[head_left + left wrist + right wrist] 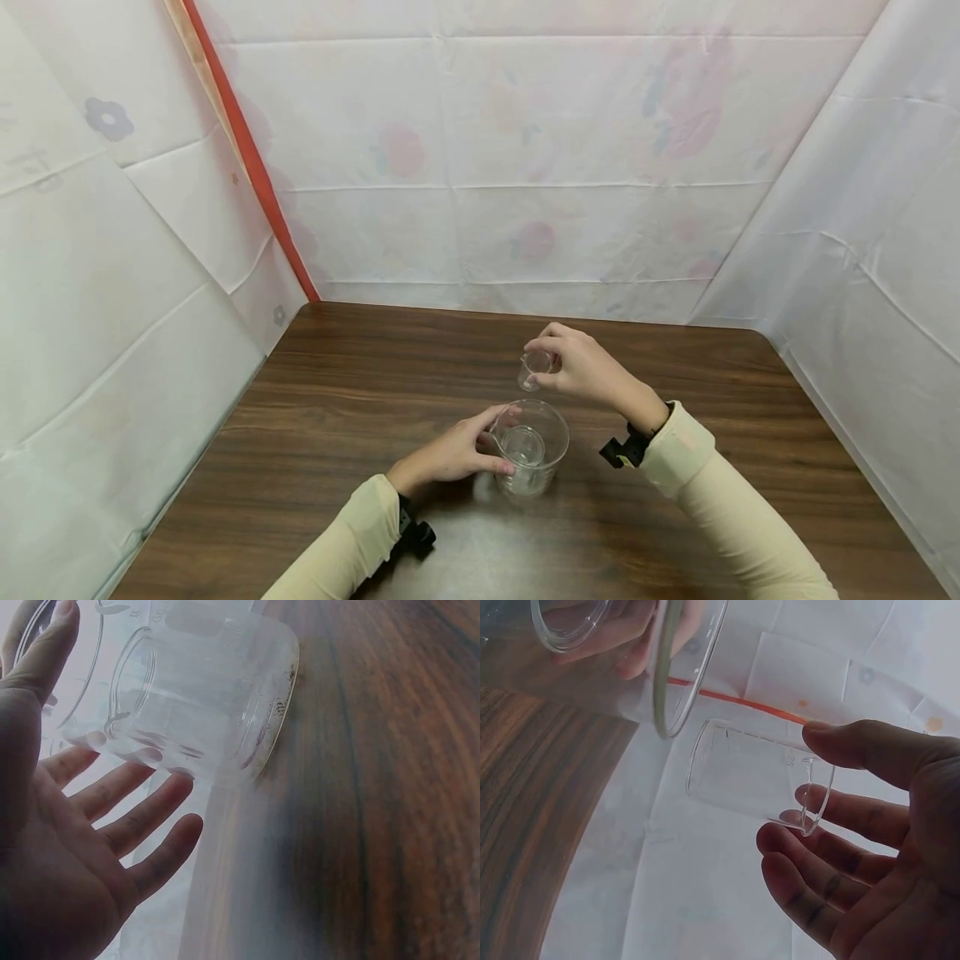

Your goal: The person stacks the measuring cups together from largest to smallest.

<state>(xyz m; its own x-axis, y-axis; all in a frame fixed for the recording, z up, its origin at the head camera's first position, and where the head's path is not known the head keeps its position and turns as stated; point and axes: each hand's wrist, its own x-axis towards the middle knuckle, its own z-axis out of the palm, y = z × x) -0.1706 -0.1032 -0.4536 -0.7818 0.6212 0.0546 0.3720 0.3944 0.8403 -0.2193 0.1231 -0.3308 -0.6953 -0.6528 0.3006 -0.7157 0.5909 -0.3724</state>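
On the table stands a large clear glass beaker, with a smaller beaker inside it. My left hand holds the large beaker from the left, the thumb on its near side and the fingers behind. In the left wrist view the fingertips touch the wall of the beaker. Just beyond and above its rim, my right hand pinches a tiny clear beaker near its rim between thumb and fingers. That tiny beaker is in the air, apart from the large one.
The dark wood-grain table reaches back to a white patterned sheet. More sheets hang at the left and right. A red strip runs down the back left corner.
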